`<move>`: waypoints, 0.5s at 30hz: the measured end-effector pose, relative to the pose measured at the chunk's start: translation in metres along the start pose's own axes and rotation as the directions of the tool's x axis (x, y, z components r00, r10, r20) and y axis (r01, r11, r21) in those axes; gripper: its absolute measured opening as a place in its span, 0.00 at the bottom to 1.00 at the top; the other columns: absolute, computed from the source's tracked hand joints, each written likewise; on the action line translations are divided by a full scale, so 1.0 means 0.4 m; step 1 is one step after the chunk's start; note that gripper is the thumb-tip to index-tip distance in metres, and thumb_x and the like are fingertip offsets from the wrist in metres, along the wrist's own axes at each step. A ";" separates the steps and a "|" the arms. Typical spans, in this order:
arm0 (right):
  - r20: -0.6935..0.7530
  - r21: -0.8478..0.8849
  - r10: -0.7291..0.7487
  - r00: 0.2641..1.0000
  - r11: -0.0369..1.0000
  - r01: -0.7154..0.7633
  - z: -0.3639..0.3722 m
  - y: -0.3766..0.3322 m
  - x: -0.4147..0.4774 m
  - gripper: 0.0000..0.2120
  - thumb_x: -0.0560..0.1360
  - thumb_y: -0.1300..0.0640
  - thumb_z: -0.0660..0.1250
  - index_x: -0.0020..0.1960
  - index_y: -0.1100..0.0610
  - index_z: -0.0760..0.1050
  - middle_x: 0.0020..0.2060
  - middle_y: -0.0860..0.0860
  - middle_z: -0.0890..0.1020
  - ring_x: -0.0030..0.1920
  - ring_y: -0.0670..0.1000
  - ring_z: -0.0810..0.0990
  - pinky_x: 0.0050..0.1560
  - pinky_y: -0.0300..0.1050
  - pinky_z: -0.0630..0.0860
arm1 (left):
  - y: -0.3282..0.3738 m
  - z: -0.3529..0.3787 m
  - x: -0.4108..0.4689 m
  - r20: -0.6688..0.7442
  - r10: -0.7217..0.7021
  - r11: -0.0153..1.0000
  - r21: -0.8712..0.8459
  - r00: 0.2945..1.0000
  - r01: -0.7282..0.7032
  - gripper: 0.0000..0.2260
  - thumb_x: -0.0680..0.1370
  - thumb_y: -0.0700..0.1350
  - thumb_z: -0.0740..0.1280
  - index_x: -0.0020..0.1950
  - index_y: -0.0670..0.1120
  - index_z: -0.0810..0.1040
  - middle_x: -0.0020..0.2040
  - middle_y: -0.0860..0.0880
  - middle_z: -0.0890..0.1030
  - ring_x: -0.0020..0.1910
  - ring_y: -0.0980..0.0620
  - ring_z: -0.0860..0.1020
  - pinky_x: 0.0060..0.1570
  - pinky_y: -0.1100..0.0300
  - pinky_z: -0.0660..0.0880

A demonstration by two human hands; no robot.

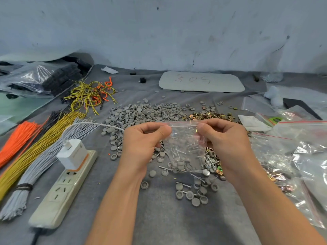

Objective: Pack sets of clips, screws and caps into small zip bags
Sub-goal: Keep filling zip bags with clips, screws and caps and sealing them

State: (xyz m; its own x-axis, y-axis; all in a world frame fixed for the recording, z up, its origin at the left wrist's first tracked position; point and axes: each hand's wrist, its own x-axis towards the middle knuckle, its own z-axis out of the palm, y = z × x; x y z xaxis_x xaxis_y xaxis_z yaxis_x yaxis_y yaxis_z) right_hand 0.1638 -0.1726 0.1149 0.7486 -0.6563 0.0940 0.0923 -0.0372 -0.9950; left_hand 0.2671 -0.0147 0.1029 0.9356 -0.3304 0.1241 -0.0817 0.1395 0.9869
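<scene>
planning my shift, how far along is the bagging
Done: some filled bags seem piled at right. In hand: left hand and right hand pinch the top of a zip bag, screws and caps inside. Left: a large cap heap, clips and loose screws unbagged.

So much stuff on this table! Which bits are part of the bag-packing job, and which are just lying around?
Part of the job: small zip bag, pinched at its top by the left hand and right hand; grey caps; screws; gold clips.
Lying about: power strip; charger; wire bundles; white board.
</scene>
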 end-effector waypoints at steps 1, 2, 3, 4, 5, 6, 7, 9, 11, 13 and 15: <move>-0.006 0.010 0.009 1.000 1.000 -0.008 0.001 0.002 0.000 0.06 0.74 0.62 0.76 0.42 0.52 0.87 0.36 0.54 0.87 0.35 0.50 0.81 0.44 0.51 0.82 | 0.001 0.001 -0.002 -0.011 -0.004 1.000 -0.004 1.000 0.004 0.05 0.69 0.41 0.80 0.38 0.51 0.89 0.34 0.49 0.86 0.25 0.60 0.74 0.31 0.68 0.73; -0.007 0.022 0.017 1.000 1.000 -0.017 0.002 0.003 0.000 0.05 0.74 0.62 0.76 0.42 0.53 0.87 0.36 0.54 0.87 0.35 0.51 0.82 0.45 0.50 0.82 | 0.001 0.001 -0.003 -0.018 -0.005 1.000 -0.007 1.000 0.005 0.04 0.67 0.45 0.80 0.39 0.52 0.89 0.34 0.49 0.86 0.26 0.60 0.73 0.30 0.68 0.73; -0.006 0.034 0.026 1.000 0.999 -0.026 0.002 0.004 -0.001 0.04 0.74 0.62 0.76 0.42 0.55 0.87 0.36 0.54 0.87 0.36 0.51 0.82 0.45 0.49 0.82 | 0.002 0.001 -0.004 -0.022 -0.007 1.000 -0.006 1.000 0.007 0.05 0.64 0.48 0.80 0.39 0.53 0.89 0.35 0.49 0.86 0.26 0.60 0.72 0.30 0.68 0.73; -0.002 0.047 0.034 0.999 0.998 -0.034 0.002 0.005 -0.001 0.04 0.75 0.62 0.76 0.42 0.56 0.86 0.36 0.54 0.87 0.36 0.50 0.83 0.44 0.47 0.83 | -0.001 -0.001 -0.004 -0.026 -0.007 1.000 -0.001 1.000 0.007 0.07 0.63 0.51 0.79 0.39 0.53 0.89 0.35 0.49 0.86 0.27 0.60 0.72 0.31 0.68 0.73; 0.001 0.061 0.040 0.999 0.997 -0.040 0.000 0.006 0.000 0.03 0.75 0.62 0.76 0.42 0.57 0.86 0.36 0.54 0.87 0.36 0.49 0.83 0.42 0.43 0.83 | -0.001 -0.001 -0.004 -0.031 -0.013 1.000 0.001 0.999 0.013 0.07 0.63 0.51 0.79 0.39 0.52 0.89 0.35 0.49 0.86 0.27 0.60 0.73 0.31 0.68 0.73; 0.004 0.070 0.042 0.999 0.997 -0.043 -0.001 0.007 0.000 0.03 0.75 0.62 0.76 0.43 0.57 0.85 0.35 0.53 0.87 0.35 0.48 0.84 0.40 0.40 0.82 | -0.002 -0.001 -0.002 -0.035 -0.014 1.000 0.004 0.999 0.014 0.05 0.65 0.50 0.79 0.39 0.52 0.89 0.35 0.49 0.86 0.27 0.60 0.73 0.31 0.69 0.73; 0.005 0.063 0.041 0.999 0.997 -0.041 -0.002 0.007 0.001 0.03 0.75 0.62 0.76 0.42 0.57 0.85 0.34 0.53 0.87 0.34 0.48 0.84 0.39 0.39 0.82 | -0.001 0.001 -0.003 -0.035 -0.017 1.000 0.003 0.999 0.017 0.02 0.67 0.47 0.80 0.38 0.51 0.89 0.34 0.49 0.86 0.27 0.60 0.73 0.31 0.70 0.72; 0.004 0.033 0.032 0.999 0.999 -0.032 -0.002 0.009 0.003 0.07 0.76 0.62 0.75 0.39 0.57 0.85 0.33 0.53 0.86 0.34 0.48 0.83 0.41 0.41 0.81 | -0.004 0.009 -0.004 -0.046 -0.008 1.000 0.003 0.999 0.008 0.04 0.72 0.41 0.78 0.37 0.49 0.88 0.32 0.50 0.85 0.27 0.62 0.75 0.32 0.71 0.72; 0.004 0.028 0.028 1.000 0.999 -0.028 -0.001 0.014 0.004 0.11 0.76 0.62 0.75 0.36 0.54 0.85 0.32 0.52 0.85 0.33 0.48 0.82 0.41 0.41 0.80 | -0.006 0.016 -0.005 -0.043 -0.002 1.000 0.000 0.999 0.002 0.05 0.73 0.38 0.77 0.39 0.48 0.87 0.31 0.52 0.84 0.27 0.63 0.76 0.32 0.73 0.72; 0.006 0.033 0.016 1.000 0.999 -0.016 0.002 0.019 0.005 0.13 0.77 0.62 0.74 0.36 0.51 0.85 0.32 0.49 0.84 0.32 0.45 0.81 0.38 0.38 0.78 | -0.005 0.019 -0.008 -0.014 -0.010 1.000 -0.010 1.000 0.010 0.05 0.74 0.38 0.76 0.40 0.47 0.87 0.32 0.53 0.84 0.28 0.64 0.77 0.33 0.72 0.73; 0.024 0.022 0.008 1.000 1.000 -0.009 0.006 0.024 0.003 0.12 0.78 0.61 0.73 0.38 0.50 0.85 0.33 0.48 0.84 0.33 0.45 0.80 0.39 0.39 0.77 | 0.000 0.023 -0.013 0.032 -0.023 0.999 -0.046 0.999 0.024 0.02 0.73 0.40 0.77 0.42 0.46 0.87 0.35 0.52 0.85 0.32 0.61 0.79 0.35 0.70 0.74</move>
State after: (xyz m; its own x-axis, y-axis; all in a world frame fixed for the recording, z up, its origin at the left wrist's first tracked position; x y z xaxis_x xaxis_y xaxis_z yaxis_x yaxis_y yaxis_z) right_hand 0.1673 -0.1720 0.1056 0.7650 -0.6382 0.0863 0.1000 -0.0146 -0.9949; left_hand 0.2591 -0.0215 0.1030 0.9256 -0.3637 0.1048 -0.0429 0.1744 0.9837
